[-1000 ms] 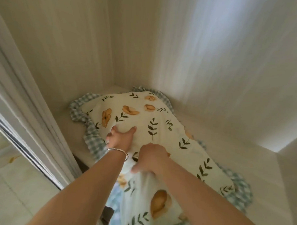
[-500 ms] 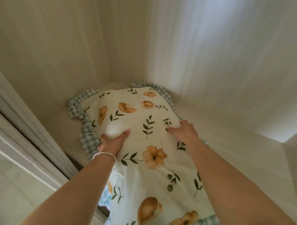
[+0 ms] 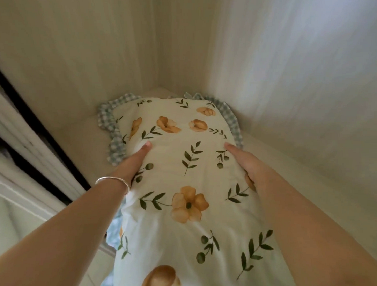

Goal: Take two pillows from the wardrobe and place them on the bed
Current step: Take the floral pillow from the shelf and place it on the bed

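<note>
Both forearms reached in, a bangle (image 3: 112, 181) on the left wrist. The left hand (image 3: 133, 162) and right hand (image 3: 244, 164) clasped the flowered pillow (image 3: 181, 185) between them, fingers tucked under its sides. Beyond the fingertips, its checked frill (image 3: 107, 110) touched the wardrobe wall (image 3: 69, 53). No writing showed.

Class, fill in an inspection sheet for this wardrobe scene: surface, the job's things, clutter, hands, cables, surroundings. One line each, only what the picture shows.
Surface: pale wardrobe shelf, bare around the pillow.
Job's things: floral pillow with a checked frill, its far end in the back corner of the shelf, its near end reaching past the shelf edge towards the camera. A second pillow cannot be told apart.
Clutter: nothing seen.
Hands: left hand presses the pillow's left side, thumb on top; right hand presses the right side. A bracelet sits on the left wrist.
Cables: nothing seen.
Surroundings: pale wardrobe walls; door frame at left.
</note>
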The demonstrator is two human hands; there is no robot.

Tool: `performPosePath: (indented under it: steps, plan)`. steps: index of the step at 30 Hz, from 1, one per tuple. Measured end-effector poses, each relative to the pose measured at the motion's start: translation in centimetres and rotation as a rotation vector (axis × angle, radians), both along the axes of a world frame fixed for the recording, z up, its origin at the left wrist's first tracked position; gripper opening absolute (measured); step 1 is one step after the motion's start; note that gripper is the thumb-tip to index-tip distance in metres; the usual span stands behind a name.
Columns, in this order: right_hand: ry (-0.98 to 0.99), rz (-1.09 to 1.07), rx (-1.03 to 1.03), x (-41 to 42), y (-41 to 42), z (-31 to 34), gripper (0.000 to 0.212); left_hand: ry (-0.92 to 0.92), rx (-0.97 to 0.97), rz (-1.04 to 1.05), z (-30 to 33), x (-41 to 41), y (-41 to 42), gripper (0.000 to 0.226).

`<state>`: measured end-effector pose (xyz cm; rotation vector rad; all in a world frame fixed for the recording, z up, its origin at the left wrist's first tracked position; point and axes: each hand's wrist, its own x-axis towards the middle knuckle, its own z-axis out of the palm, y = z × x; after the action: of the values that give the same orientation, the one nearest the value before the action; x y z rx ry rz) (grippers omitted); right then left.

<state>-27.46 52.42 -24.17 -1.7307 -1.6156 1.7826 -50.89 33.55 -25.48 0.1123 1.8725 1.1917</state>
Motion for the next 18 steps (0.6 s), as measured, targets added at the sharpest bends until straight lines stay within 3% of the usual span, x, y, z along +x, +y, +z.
performPosePath:
  steps: [4,7,12,18]
  plan:
    - [0.074,0.025,-0.053,-0.4,-0.2,0.4,0.056,-0.054,0.079,-0.017,1.7,1.2,0.1,0.075]
    - [0.083,0.049,-0.080,0.1,-0.6,1.1,0.061,-0.111,0.057,0.006,1.9,1.6,-1.0,0.069]
    - [0.076,0.073,-0.078,0.5,-3.7,3.1,0.068,-0.005,0.036,0.115,2.9,3.0,-5.2,0.069]
    - [0.179,0.081,0.041,2.8,-8.0,6.7,0.062,0.140,0.261,0.070,6.8,5.5,-10.0,0.056]
